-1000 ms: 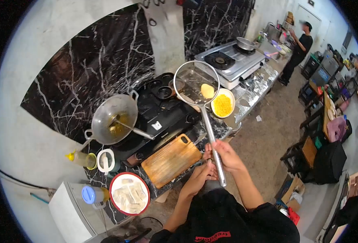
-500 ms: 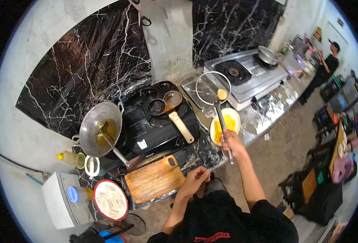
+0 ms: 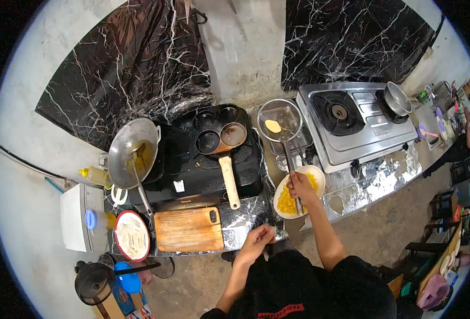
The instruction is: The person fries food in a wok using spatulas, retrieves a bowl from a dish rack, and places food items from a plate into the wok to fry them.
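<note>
My right hand (image 3: 302, 190) is closed round the handle of a round wire strainer (image 3: 293, 118). One pale yellow piece of food (image 3: 273, 126) lies in the strainer, left of its centre. The strainer hangs over a rectangular metal tray (image 3: 308, 142). Under my right hand sits a white plate (image 3: 320, 179) with yellow bits of food (image 3: 286, 202) on it. My left hand (image 3: 254, 245) is curled shut near my waist at the counter's edge; nothing shows in its fingers.
At left, a wok (image 3: 117, 154) holds oil and a ladle (image 3: 143, 194). A wooden-handled pan with round cups (image 3: 228, 181) rests on the black stove (image 3: 179, 165). A cutting board (image 3: 187, 229) and red-rimmed plate (image 3: 119, 234) lie in front; a silver stove (image 3: 370, 154) stands at right.
My right hand has brought the strainer left over the metal tray. The yellow piece has shifted from the strainer's right side to its left. The view has turned; my left hand stays curled.
</note>
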Demonstrator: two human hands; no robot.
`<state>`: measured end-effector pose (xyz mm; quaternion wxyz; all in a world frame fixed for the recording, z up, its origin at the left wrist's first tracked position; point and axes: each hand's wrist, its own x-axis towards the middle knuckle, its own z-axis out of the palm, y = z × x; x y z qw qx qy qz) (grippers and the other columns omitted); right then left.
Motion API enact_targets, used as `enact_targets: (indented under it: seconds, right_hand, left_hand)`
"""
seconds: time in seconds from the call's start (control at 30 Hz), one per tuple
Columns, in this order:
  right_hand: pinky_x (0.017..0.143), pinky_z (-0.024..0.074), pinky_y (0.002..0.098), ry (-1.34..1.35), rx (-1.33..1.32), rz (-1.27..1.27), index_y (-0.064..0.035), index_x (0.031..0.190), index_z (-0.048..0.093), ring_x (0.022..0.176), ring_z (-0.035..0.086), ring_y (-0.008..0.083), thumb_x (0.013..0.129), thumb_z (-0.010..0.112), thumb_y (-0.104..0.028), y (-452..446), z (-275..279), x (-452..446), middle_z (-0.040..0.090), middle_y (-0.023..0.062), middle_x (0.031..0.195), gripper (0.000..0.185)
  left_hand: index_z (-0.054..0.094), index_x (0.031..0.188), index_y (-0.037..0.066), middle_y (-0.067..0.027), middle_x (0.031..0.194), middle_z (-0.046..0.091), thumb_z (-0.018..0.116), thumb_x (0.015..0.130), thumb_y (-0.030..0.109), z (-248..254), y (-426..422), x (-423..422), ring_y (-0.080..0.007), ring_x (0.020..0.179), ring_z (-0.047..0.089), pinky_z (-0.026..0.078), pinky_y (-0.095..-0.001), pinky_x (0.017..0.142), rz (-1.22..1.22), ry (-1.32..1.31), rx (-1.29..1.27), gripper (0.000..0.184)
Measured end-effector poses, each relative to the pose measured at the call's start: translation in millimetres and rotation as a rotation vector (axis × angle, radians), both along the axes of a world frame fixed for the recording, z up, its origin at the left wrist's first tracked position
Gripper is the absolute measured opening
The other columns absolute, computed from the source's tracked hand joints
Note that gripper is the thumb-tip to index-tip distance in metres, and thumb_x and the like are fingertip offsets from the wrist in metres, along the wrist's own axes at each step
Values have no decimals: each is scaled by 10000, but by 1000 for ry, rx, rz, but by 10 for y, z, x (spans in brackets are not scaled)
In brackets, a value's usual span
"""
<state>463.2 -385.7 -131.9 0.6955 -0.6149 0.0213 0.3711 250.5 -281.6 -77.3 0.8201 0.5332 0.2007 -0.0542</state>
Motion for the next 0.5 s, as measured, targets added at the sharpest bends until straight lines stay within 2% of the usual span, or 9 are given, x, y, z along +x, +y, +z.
enact_targets:
  seconds: [0.2,0.3,0.37,0.5]
  right_hand:
    - [352,294,210,35,35,-4,-92,818,414,412,344,61,951,437,-318,-17,-101,122,417,-4,600,263]
    - [357,302,213,45,95,-90,-85,816,415,413,350,66,950,439,-313,36,-173,170,423,2,599,266]
    - [370,346,232,107,98,-85,-84,814,415,416,373,79,952,426,-312,82,-173,183,423,8,599,267]
    - [369,352,243,119,97,-115,-83,810,410,416,379,84,954,421,-302,215,-267,207,423,7,593,262]
  left_hand:
    - [541,813,33,7,739,539,502,935,181,13,-113,131,-63,714,516,445,-216,675,18,19,40,196]
    - [544,811,35,7,736,542,507,933,188,13,-149,116,-66,711,520,449,-221,680,29,14,32,199]
    - [544,817,35,7,745,543,507,933,188,-5,-151,93,-68,714,523,453,-223,687,28,23,29,196]
    - [550,847,30,8,780,549,506,933,186,-2,-137,50,-70,740,536,467,-229,721,24,41,25,183]
